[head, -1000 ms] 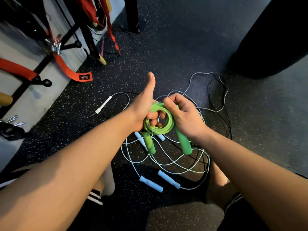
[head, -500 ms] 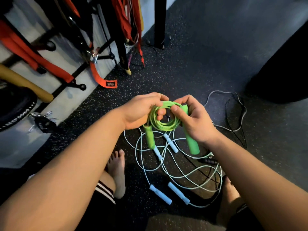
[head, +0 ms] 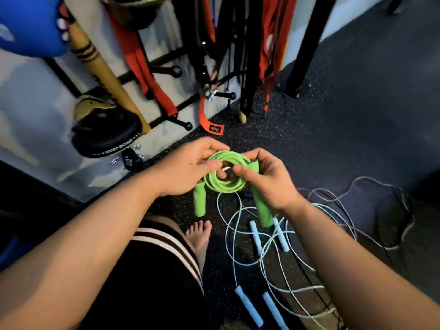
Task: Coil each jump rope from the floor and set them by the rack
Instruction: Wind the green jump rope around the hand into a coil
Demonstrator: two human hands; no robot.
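Observation:
A green jump rope [head: 225, 184] is wound into a small coil, held above the floor between both hands. My left hand [head: 188, 167] grips the coil's left side, and one green handle [head: 199, 202] hangs below it. My right hand [head: 266, 179] pinches the coil's right side, with the other green handle [head: 263, 209] hanging under the palm. Loose on the floor below lie pale blue ropes [head: 262, 256] with blue handles [head: 248, 306] and a thin dark rope [head: 390, 210] at the right. The black rack [head: 176, 70] stands along the wall ahead.
Red straps [head: 212, 120], black bands and a wooden bat [head: 107, 77] hang on the rack. A black pad [head: 107, 136] rests at the wall, left of my hands. A black post [head: 302, 53] stands ahead at the right. My bare foot [head: 200, 236] is beside the tangled ropes.
The view has swung up and left toward the rack. Both hands have carried the green coil that way, and my left thumb has folded down onto the coil.

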